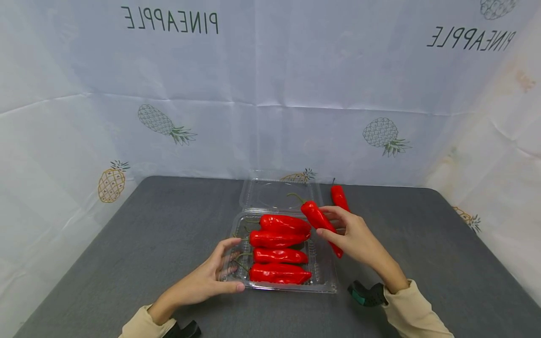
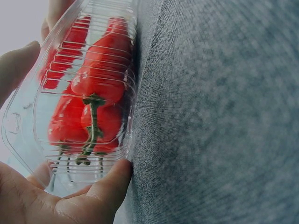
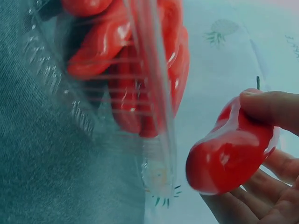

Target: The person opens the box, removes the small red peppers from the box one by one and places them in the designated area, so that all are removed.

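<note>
A clear plastic clamshell box (image 1: 327, 277) sits on the table, holding several red peppers (image 1: 279, 256) side by side, their green stems pointing left. My left hand (image 1: 200, 281) grips the box's left end, thumb at the near corner and fingers along the side. In the left wrist view the peppers (image 2: 105, 70) show through the ribbed wall. Above the box's right edge, my right hand (image 1: 355, 237) holds another red pepper (image 1: 317, 217) between thumb and fingers, tilted with its stem up and left. The right wrist view shows this pepper (image 3: 229, 154) beside the box wall.
The box's clear lid (image 1: 274, 195) lies folded back toward the rear edge of the grey table (image 1: 181, 220). One more red pepper (image 1: 339, 197) lies behind my right hand. A white cloth (image 1: 274, 80) printed with pineapples hangs behind the table.
</note>
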`<state>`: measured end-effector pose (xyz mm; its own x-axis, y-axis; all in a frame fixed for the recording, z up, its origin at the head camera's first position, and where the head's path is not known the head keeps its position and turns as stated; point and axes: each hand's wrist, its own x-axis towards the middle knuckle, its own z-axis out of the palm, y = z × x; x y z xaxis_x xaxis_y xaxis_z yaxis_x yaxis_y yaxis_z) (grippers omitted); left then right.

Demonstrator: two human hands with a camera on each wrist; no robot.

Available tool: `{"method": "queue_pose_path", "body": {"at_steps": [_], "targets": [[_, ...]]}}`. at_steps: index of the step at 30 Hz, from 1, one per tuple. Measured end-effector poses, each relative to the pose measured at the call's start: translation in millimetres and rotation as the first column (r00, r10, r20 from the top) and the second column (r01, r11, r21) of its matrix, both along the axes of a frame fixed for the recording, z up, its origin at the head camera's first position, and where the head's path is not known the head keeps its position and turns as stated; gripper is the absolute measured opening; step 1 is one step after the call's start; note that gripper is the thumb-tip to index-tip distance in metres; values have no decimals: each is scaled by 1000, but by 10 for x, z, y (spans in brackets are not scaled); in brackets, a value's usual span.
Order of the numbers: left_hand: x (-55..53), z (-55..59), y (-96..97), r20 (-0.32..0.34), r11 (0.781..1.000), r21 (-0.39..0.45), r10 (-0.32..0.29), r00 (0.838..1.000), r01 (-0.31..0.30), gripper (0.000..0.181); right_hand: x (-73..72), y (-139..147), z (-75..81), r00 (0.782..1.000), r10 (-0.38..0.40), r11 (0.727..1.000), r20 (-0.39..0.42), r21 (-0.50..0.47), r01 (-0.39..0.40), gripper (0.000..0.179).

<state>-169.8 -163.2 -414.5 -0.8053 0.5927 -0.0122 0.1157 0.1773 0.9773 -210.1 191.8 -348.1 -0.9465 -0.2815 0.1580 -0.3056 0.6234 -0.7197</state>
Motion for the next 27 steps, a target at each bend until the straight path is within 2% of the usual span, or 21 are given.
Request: {"method": "queue_pose_path", "body": {"at_steps": [12,27], "targets": [[-6,-9,0,-12,1000,6,3,1000,-3,89,-96,82,-61,998,-64,998,4,7,64,54],[-3,-13,-4,-18,1000,13,-11,1000,11,88,-184,213,-105,994,-106,994,4,-1,106,56]]}}
